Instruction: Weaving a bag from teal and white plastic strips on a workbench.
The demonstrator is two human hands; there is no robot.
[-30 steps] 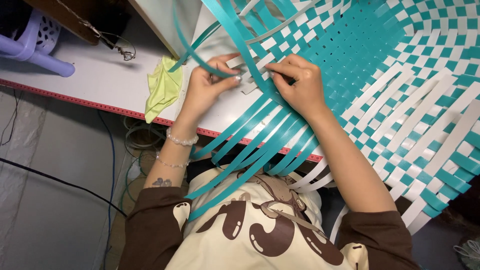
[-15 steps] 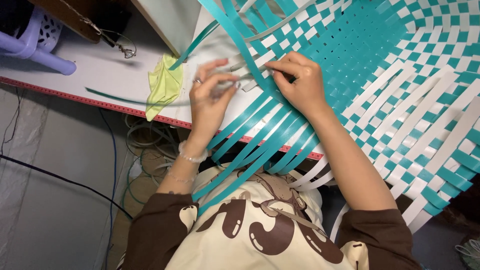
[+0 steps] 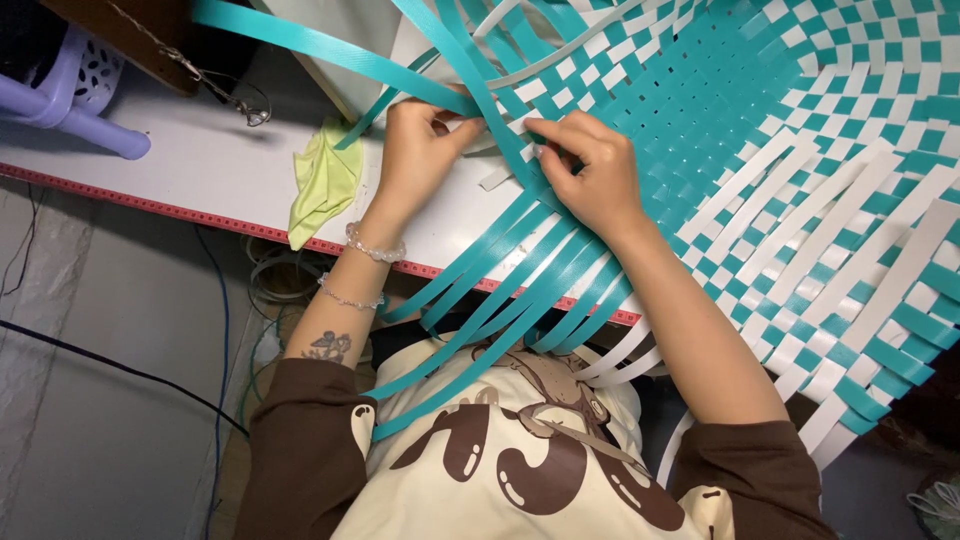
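Far left, a lilac plastic stool (image 3: 75, 100) sits on the white desk (image 3: 180, 175), whose red-trimmed edge runs diagonally across. A crumpled lime cloth (image 3: 322, 180) lies just beside the left hand (image 3: 415, 155), fingers pinched shut on a glossy teal strip (image 3: 320, 45) reaching to the upper left. The right hand (image 3: 590, 175) presses curled fingers onto the teal-and-white woven mat (image 3: 800, 150), which fills the right of the frame; loose flat strips fan over the desk edge below.
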